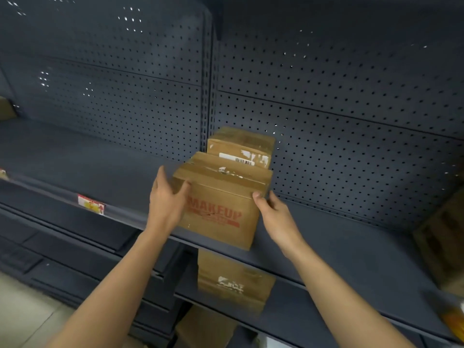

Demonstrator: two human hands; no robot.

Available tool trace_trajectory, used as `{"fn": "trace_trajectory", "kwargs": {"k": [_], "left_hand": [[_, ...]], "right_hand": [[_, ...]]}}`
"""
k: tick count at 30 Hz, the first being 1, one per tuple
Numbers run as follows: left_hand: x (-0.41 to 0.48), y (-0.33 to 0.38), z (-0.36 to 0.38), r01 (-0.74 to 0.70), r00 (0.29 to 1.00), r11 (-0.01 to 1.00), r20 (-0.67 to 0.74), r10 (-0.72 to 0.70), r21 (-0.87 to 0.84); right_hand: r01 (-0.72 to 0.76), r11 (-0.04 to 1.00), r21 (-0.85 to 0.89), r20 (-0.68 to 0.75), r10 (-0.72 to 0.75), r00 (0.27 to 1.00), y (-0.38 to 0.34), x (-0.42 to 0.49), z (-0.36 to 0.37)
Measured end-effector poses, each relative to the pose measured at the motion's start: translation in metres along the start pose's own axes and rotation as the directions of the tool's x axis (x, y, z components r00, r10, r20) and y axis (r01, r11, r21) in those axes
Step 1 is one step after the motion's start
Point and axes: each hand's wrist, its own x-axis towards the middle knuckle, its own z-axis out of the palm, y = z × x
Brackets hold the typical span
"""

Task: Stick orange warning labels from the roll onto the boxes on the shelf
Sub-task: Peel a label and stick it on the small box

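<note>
Three brown cardboard boxes in row front-to-back on dark shelf (351,247). Front box (221,209): red MAKEUP print, upright, at shelf edge. Middle box (206,159) just behind. Rear box (241,146): white barcode label.

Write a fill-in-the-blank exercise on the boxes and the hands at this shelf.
1. The front box bears the red word ____.
2. The left hand is at its left side, the right hand at its ____ side.
3. The rear box carries a white label printed with a ____.
4. The third box sits one level ____ than the front box.
Missing words: MAKEUP; right; barcode; lower.
</note>
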Motion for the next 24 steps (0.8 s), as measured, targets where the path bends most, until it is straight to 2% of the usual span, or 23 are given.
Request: {"fn": "trace_trajectory", "kwargs": {"k": [2, 9, 18, 24], "left_hand": [[0.006, -0.003, 0.0, 0.036, 0.998, 0.998, 0.048, -0.034, -0.047], [-0.005, -0.003, 0.011, -0.058, 0.997, 0.993, 0.043, 0.062, -0.1], [-0.061, 0.039, 0.069, -0.154, 0.959, 0.973, 0.21, 0.189, -0.172], [-0.105, 0.079, 0.131, -0.199, 0.899, 0.956, 0.348, 0.265, -0.214]], "right_hand": [[0.001, 1.0, 0.003, -0.001, -0.001, 1.0, 0.003, 0.005, 0.008], [0.008, 0.999, 0.04, -0.083, -0.005, 0.997, 0.011, 0.002, -0.004], [0.0, 0.997, 0.072, -0.301, 0.022, 0.954, 0.039, -0.023, -0.102], [0.013, 0.994, 0.109, -0.45, 0.038, 0.892, 0.061, -0.056, -0.173]]}}
